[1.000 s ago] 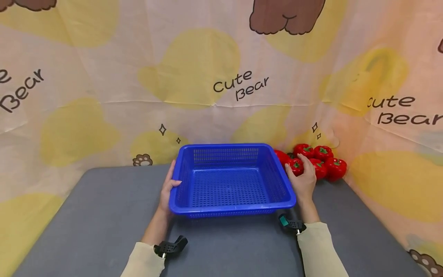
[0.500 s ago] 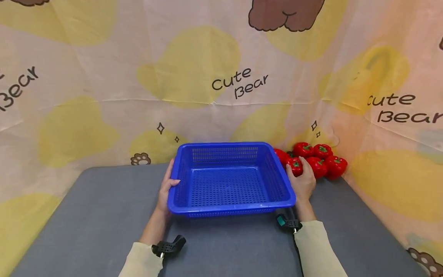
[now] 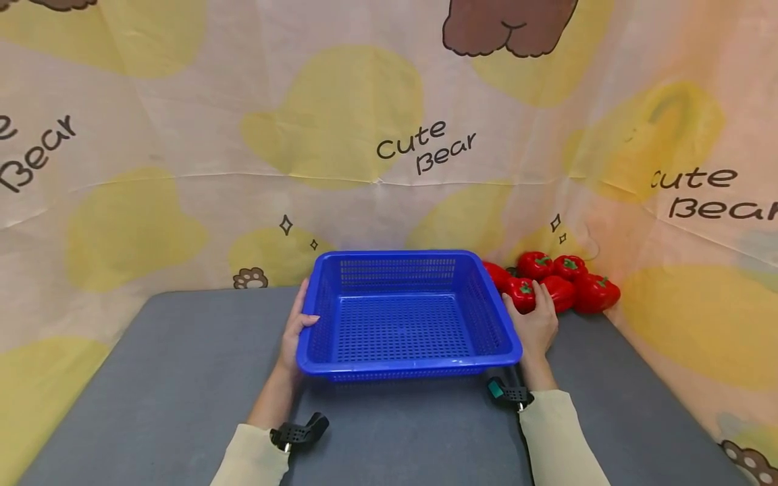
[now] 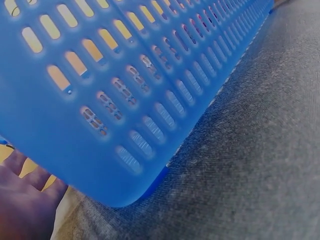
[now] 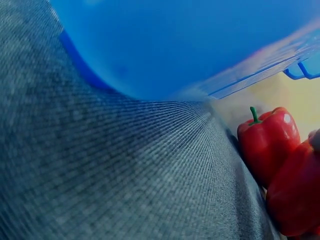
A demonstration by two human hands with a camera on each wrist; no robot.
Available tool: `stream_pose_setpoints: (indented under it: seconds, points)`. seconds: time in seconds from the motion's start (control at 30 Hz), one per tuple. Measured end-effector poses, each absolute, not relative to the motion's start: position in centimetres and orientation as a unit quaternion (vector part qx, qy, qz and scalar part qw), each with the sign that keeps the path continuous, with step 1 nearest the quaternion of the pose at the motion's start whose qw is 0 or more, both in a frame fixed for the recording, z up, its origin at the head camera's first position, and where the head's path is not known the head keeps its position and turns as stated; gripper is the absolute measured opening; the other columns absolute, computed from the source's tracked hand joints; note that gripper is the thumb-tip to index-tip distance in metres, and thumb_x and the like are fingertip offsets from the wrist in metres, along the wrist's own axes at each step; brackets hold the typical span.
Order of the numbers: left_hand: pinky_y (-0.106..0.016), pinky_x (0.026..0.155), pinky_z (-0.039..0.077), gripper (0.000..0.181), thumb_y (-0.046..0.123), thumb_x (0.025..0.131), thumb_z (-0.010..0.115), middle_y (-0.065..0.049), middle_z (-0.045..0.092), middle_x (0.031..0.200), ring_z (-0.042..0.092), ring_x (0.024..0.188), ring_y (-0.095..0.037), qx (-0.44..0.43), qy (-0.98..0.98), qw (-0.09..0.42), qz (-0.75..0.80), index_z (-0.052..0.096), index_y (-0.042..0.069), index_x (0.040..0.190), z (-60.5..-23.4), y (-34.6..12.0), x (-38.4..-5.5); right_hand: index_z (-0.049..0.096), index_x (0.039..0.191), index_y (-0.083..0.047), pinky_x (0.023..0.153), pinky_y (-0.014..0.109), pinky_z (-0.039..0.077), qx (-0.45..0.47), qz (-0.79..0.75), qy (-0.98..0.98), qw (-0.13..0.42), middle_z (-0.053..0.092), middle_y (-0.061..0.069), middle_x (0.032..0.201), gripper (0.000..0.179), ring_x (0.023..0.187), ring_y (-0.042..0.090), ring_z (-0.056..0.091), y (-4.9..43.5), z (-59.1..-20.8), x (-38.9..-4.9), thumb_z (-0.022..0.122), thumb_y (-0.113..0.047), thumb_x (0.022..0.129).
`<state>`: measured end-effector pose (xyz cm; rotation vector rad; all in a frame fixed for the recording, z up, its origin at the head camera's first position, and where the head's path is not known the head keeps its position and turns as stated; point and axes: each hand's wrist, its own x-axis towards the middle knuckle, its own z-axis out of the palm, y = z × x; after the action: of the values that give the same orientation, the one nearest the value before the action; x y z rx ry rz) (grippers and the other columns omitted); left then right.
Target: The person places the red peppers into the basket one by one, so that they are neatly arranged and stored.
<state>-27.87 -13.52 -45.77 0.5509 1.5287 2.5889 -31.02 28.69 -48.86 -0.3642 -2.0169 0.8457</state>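
A blue plastic basket (image 3: 407, 367) with perforated walls and floor stands on the grey tabletop, nothing inside it. At its left side, my left hand (image 3: 293, 334) grips the rim, thumb over the top edge. In the left wrist view, the fingers of this left hand (image 4: 27, 192) lie beside the slotted wall. My right hand (image 3: 535, 331), just past the basket's right rim, holds a red bell pepper (image 3: 519, 290) between thumb and fingers. In the right wrist view, a fingertip touches a red pepper (image 5: 295, 190) at the right edge, with another pepper (image 5: 267, 142) beside it.
Several more red bell peppers (image 3: 594, 294) with green stems cluster at the table's back right corner. A printed cloth (image 3: 365, 108) hangs behind the table (image 3: 194, 378) and along its right side. Black bands (image 3: 299, 432) circle both wrists.
The rightmost pepper has tipped over and shifted right, and the one next to my right fingers has turned. My right fingers have lowered slightly; the left hand and basket stay in place.
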Motion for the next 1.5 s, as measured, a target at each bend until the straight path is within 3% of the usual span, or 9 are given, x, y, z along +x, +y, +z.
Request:
stream_pose_setpoints:
  seconds: [0.43,0.83,1.27,1.5]
  points:
    - [-0.038,0.108,0.037,0.074,0.0,0.091,0.024,-0.001,0.0,0.163,0.006,0.148,-0.036,0.182,0.508,0.038,0.841,0.002,0.03,0.154,-46.0,-13.5,-28.0,0.063,0.126,-0.009,0.101,0.055,0.039,-0.154,0.354,-0.791,0.474,0.057,0.02,0.133,0.055,0.124,0.036,0.052,28.5,-48.7,-30.8,0.078,-0.024,0.075]
    - [-0.054,0.112,0.02,0.073,0.001,0.091,0.024,0.0,0.002,0.163,0.008,0.148,-0.034,0.186,0.524,0.029,0.831,0.003,0.03,0.154,-45.6,-13.4,-27.8,0.066,0.121,-0.01,0.102,0.054,0.039,-0.159,0.387,-0.766,0.488,0.059,0.02,0.129,0.051,0.122,0.035,0.054,28.7,-47.5,-30.5,0.078,-0.026,0.074]
    - [-0.043,0.111,0.033,0.072,0.001,0.092,0.023,-0.001,0.003,0.163,0.008,0.147,-0.037,0.18,0.526,0.032,0.831,0.004,0.031,0.154,-45.6,-13.5,-27.7,0.068,0.12,-0.013,0.102,0.048,0.043,-0.13,0.404,-0.734,0.531,0.063,0.01,0.128,0.05,0.123,0.023,0.056,28.6,-43.7,-29.9,0.078,-0.029,0.074]
    - [-0.039,0.109,0.036,0.073,0.001,0.091,0.023,-0.002,0.003,0.163,0.008,0.147,-0.038,0.182,0.525,0.032,0.831,0.003,0.03,0.154,-45.7,-13.5,-27.8,0.067,0.122,-0.018,0.101,0.05,0.044,-0.101,0.399,-0.73,0.545,0.063,0.007,0.129,0.051,0.122,0.024,0.056,28.1,-41.5,-29.1,0.078,-0.03,0.073]
